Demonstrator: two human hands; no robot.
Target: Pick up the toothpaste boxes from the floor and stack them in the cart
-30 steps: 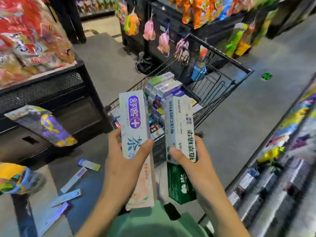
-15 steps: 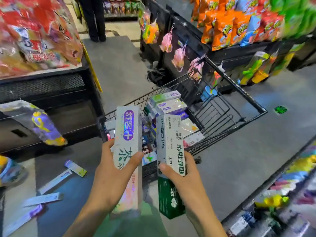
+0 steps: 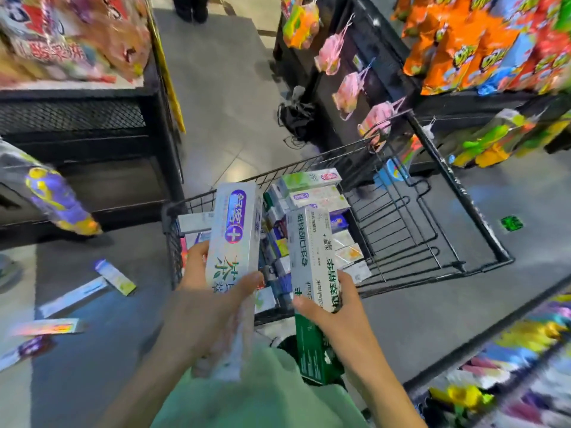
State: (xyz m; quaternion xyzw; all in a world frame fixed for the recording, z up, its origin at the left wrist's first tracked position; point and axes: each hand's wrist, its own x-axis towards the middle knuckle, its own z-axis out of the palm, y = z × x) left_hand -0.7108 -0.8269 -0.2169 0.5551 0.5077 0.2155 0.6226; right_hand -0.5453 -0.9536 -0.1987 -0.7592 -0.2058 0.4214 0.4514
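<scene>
- Purple oval logo "舒客" with a white plus, and large green "茶" below, on the silver toothpaste box (image 3: 234,239) at 9 o'clock of the white-and-green box.
- "专注口腔科技", "植萃精华" and part-hidden "…alshark" on the white-and-green box (image 3: 313,257).
- Elsewhere only blur; shelf packets unreadable.

The left hand (image 3: 204,307) grips a silvery toothpaste box (image 3: 234,239); the right hand (image 3: 336,316) grips a white-and-green box (image 3: 312,257). Both hover over the cart (image 3: 463,205), stacked boxes (image 3: 309,193) at 12 o'clock, 4 loose boxes (image 3: 114,276) on the floor at 9 o'clock.
</scene>
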